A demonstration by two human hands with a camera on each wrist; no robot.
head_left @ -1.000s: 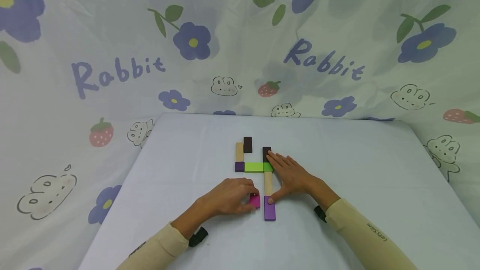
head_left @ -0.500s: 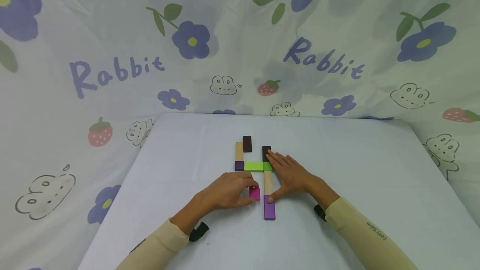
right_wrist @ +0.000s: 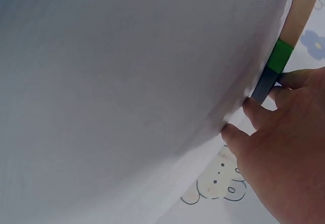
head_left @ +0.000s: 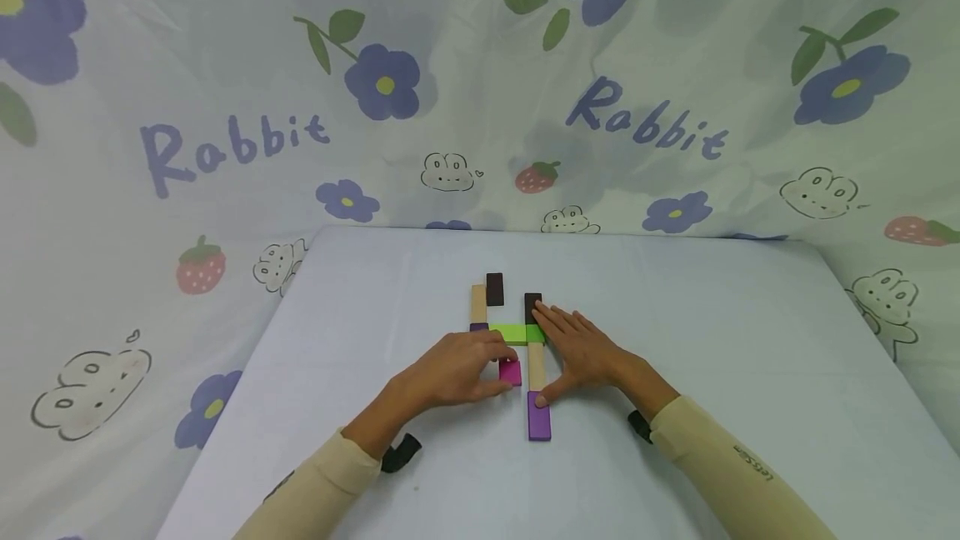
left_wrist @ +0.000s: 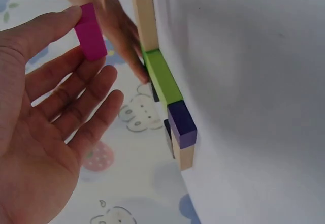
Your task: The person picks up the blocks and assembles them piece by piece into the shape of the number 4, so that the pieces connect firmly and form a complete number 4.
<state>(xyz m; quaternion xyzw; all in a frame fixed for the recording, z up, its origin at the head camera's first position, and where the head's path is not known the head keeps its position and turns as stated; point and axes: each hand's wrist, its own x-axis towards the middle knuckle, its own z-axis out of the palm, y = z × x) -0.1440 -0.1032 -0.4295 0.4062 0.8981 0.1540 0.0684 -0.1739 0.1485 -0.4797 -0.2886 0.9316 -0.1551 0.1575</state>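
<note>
Head view: the left hand (head_left: 461, 369) pinches the magenta block (head_left: 510, 373) between thumb and fingertips, on the near side of the lime block (head_left: 517, 332), apart from it. The right hand (head_left: 585, 354), fingers spread, grips nothing; one fingertip meets the black block (head_left: 530, 301), beyond the lime block's right end. Recommended: light, level pinch; right hand braced against displacement.

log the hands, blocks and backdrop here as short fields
left hand: holds pink block in its fingers
right hand: fingers spread, at black block and purple block
on right, far to near: black block, green block, wood block, purple block
on left, far to near: other wood block, indigo block
between indigo block and green block: lime block
beside other wood block: other black block
backdrop: floral print with the word Rabbit
</note>
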